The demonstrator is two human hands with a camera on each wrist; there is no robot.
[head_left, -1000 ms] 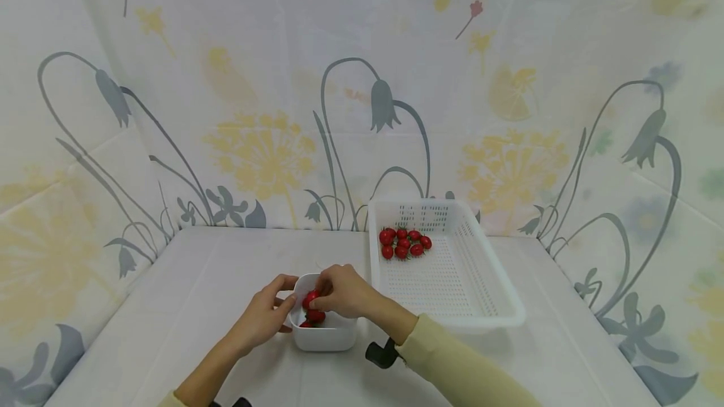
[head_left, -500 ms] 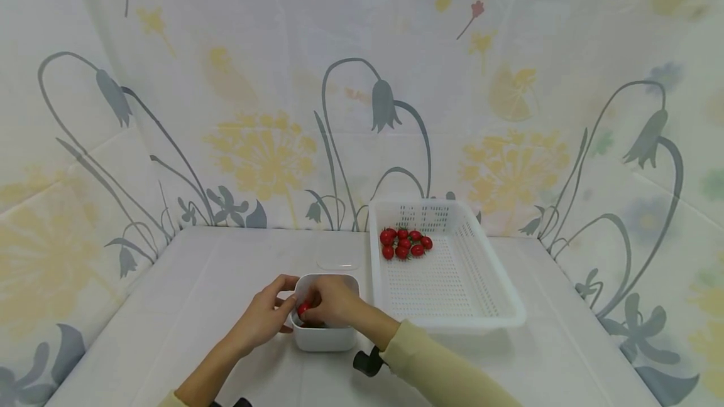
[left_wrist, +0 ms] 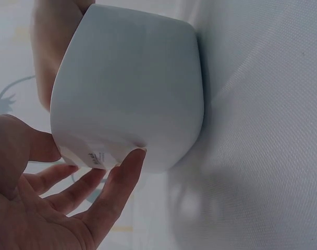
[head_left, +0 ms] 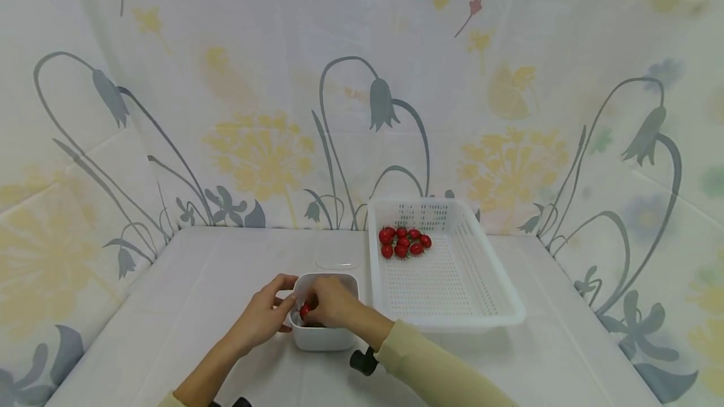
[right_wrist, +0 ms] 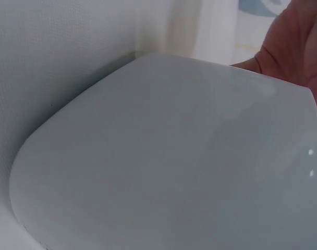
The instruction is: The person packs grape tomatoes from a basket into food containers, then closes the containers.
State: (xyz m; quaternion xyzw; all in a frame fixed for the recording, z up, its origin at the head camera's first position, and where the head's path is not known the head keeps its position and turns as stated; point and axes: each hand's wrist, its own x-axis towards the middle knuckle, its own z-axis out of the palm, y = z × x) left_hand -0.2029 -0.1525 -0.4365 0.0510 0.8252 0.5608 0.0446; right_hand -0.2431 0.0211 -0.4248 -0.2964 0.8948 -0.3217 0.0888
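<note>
The right grip [head_left: 332,302] pinches a tomato [head_left: 305,311] inside a box [head_left: 325,340] held by the left grip [head_left: 266,313]. A basket [head_left: 447,291] with more tomatoes [head_left: 403,242] stands to their right, a clear flat piece [head_left: 337,265] just beyond them.

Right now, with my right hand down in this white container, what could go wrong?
The red fruit at the fingertips of your right hand might bruise if squeezed too hard. The white container could also slide or tip if bumped, since your left hand seems to steady only one side.
</note>
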